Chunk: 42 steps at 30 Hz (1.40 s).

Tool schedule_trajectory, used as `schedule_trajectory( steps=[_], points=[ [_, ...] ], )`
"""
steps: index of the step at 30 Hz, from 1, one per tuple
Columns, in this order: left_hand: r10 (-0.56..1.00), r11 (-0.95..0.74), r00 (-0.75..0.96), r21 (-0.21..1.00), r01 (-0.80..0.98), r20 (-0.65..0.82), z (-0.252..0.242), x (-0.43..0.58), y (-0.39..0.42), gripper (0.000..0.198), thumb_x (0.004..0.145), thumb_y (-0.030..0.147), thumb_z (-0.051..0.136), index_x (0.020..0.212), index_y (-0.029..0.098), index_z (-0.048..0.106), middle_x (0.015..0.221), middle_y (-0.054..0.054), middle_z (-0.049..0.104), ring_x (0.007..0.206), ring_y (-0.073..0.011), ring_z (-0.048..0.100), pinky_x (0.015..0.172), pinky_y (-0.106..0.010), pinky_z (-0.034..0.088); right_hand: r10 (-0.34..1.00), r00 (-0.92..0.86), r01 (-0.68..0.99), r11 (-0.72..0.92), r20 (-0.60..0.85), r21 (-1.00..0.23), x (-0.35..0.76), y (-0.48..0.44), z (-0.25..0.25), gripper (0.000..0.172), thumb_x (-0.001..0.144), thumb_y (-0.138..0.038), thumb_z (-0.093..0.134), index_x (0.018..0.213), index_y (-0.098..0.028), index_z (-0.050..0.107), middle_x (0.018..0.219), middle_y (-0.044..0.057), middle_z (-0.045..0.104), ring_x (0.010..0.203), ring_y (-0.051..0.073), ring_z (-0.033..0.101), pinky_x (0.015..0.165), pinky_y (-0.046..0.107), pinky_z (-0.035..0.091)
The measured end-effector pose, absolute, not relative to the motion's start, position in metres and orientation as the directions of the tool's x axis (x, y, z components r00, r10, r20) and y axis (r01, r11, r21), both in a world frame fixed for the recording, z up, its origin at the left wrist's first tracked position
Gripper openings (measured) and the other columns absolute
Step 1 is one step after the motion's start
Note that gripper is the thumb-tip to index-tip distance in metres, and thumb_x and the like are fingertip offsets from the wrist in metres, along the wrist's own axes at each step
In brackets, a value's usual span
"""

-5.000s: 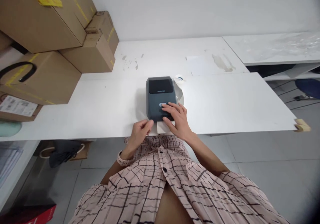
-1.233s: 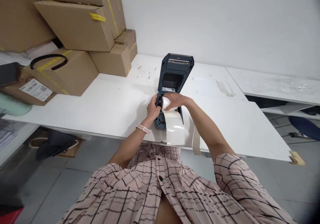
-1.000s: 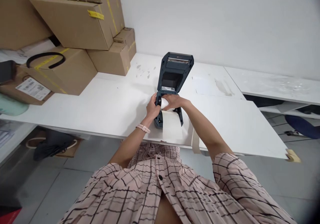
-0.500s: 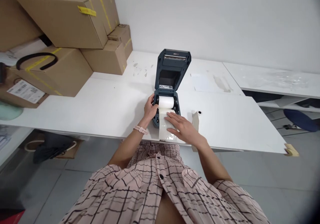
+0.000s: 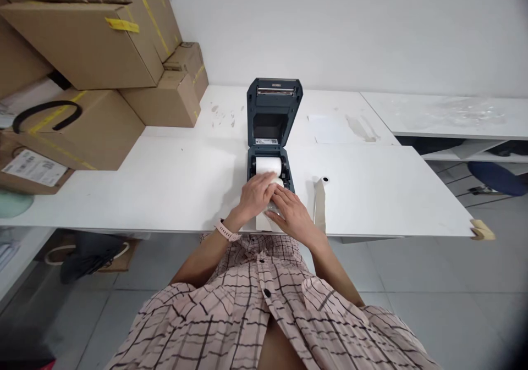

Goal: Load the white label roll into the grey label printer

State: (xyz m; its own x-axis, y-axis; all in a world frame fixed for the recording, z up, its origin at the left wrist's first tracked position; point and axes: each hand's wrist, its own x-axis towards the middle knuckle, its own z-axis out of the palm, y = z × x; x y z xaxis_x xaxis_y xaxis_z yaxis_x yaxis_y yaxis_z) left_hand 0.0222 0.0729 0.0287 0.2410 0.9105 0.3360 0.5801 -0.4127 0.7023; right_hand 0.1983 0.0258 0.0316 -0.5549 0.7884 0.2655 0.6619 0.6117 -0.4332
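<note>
The label printer (image 5: 270,153) sits at the middle of the bench's (image 5: 173,188) near edge. Its lid is tilted up and back, and the paper roll (image 5: 268,165) is seated in its well. Both hands lie flat and spread on the loose paper end (image 5: 264,224), side by side and touching, gripping nothing: the left hand (image 5: 256,194) over the printer's front, the right hand (image 5: 291,213) nearer the bench edge. Done well, I judge, the paper stays square to the printer's sides and is smoothed taut without creases. A loose strip (image 5: 319,208) lies just right of the printer.
</note>
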Motion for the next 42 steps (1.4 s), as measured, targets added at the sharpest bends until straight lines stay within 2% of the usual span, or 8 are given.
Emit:
schedule_trajectory(
  steps=[4, 9, 14, 21, 26, 33, 37, 42],
  points=[
    [0.887, -0.453, 0.384, 0.65, 0.61, 0.257, 0.028, 0.026, 0.06, 0.048, 0.103, 0.043, 0.04, 0.138, 0.023, 0.065, 0.151, -0.007, 0.063, 0.149, -0.0253, 0.05, 0.134, -0.049, 0.02, 0.772, -0.579, 0.643, 0.631, 0.262, -0.435, 0.206, 0.022, 0.033, 0.06, 0.101, -0.038, 0.058, 0.158, -0.033, 0.041, 0.156, 0.01, 0.057, 0.153, 0.034, 0.043, 0.122, 0.068, 0.042],
    [0.903, -0.42, 0.372, 0.617, 0.666, 0.213, 0.025, 0.035, 0.047, 0.06, 0.103, 0.051, 0.04, 0.149, 0.016, 0.055, 0.166, -0.014, 0.043, 0.16, -0.0289, 0.03, 0.134, -0.05, 0.02, 0.775, -0.582, 0.635, 0.622, 0.246, -0.458, 0.223, 0.012, 0.033, 0.057, 0.103, -0.038, 0.055, 0.159, -0.035, 0.042, 0.157, 0.01, 0.056, 0.153, 0.034, 0.044, 0.121, 0.068, 0.042],
    [0.913, -0.402, 0.356, 0.592, 0.698, 0.199, 0.02, 0.047, 0.039, 0.066, 0.103, 0.055, 0.038, 0.156, 0.016, 0.045, 0.17, -0.015, 0.035, 0.163, -0.0291, 0.021, 0.134, -0.05, 0.018, 0.781, -0.568, 0.632, 0.617, 0.261, -0.469, 0.232, 0.004, 0.035, 0.059, 0.104, -0.036, 0.054, 0.161, -0.039, 0.037, 0.158, 0.006, 0.055, 0.152, 0.032, 0.045, 0.117, 0.066, 0.047],
    [0.877, -0.474, 0.439, 0.497, 0.727, 0.195, 0.023, 0.042, 0.033, 0.071, 0.105, 0.058, 0.031, 0.16, 0.014, 0.037, 0.173, -0.016, 0.027, 0.164, -0.03, 0.015, 0.135, -0.051, 0.018, 0.782, -0.551, 0.617, 0.617, 0.291, -0.489, 0.237, -0.002, 0.037, 0.049, 0.104, -0.033, 0.055, 0.153, -0.039, 0.051, 0.158, 0.002, 0.055, 0.152, 0.031, 0.046, 0.116, 0.063, 0.052],
    [0.819, -0.565, 0.55, 0.391, 0.727, 0.161, 0.029, 0.028, 0.031, 0.076, 0.105, 0.062, 0.023, 0.161, 0.012, 0.034, 0.174, -0.017, 0.024, 0.164, -0.0298, 0.014, 0.134, -0.051, 0.021, 0.779, -0.556, 0.624, 0.621, 0.29, -0.473, 0.239, -0.007, 0.037, 0.039, 0.105, -0.03, 0.054, 0.144, -0.028, 0.061, 0.158, 0.006, 0.055, 0.154, 0.031, 0.043, 0.118, 0.06, 0.051],
    [0.748, -0.659, 0.643, 0.301, 0.689, 0.165, 0.029, 0.016, 0.038, 0.075, 0.105, 0.064, 0.023, 0.164, 0.017, 0.027, 0.173, -0.012, 0.029, 0.164, -0.0296, 0.013, 0.132, -0.05, 0.022, 0.793, -0.547, 0.624, 0.599, 0.268, -0.501, 0.236, -0.011, 0.038, 0.04, 0.105, -0.031, 0.055, 0.145, -0.03, 0.06, 0.159, 0.005, 0.053, 0.155, 0.032, 0.041, 0.118, 0.062, 0.05],
    [0.723, -0.686, 0.676, 0.266, 0.678, 0.142, 0.028, 0.014, 0.04, 0.083, 0.102, 0.069, 0.026, 0.165, 0.014, 0.025, 0.174, -0.014, 0.026, 0.164, -0.0317, 0.012, 0.133, -0.05, 0.018, 0.795, -0.546, 0.594, 0.589, 0.264, -0.548, 0.239, -0.01, 0.042, 0.041, 0.105, -0.033, 0.056, 0.145, -0.03, 0.06, 0.156, 0.007, 0.057, 0.153, 0.032, 0.044, 0.118, 0.063, 0.05],
    [0.725, -0.684, 0.677, 0.245, 0.687, 0.128, 0.027, 0.015, 0.044, 0.087, 0.1, 0.069, 0.032, 0.165, 0.012, 0.024, 0.174, -0.016, 0.024, 0.164, -0.0332, 0.01, 0.133, -0.051, 0.016, 0.806, -0.444, 0.556, 0.59, 0.391, -0.585, 0.256, 0.032, 0.075, 0.047, 0.102, -0.044, 0.06, 0.148, -0.038, 0.056, 0.163, 0.004, 0.049, 0.152, 0.031, 0.046, 0.121, 0.065, 0.044]
  ],
)
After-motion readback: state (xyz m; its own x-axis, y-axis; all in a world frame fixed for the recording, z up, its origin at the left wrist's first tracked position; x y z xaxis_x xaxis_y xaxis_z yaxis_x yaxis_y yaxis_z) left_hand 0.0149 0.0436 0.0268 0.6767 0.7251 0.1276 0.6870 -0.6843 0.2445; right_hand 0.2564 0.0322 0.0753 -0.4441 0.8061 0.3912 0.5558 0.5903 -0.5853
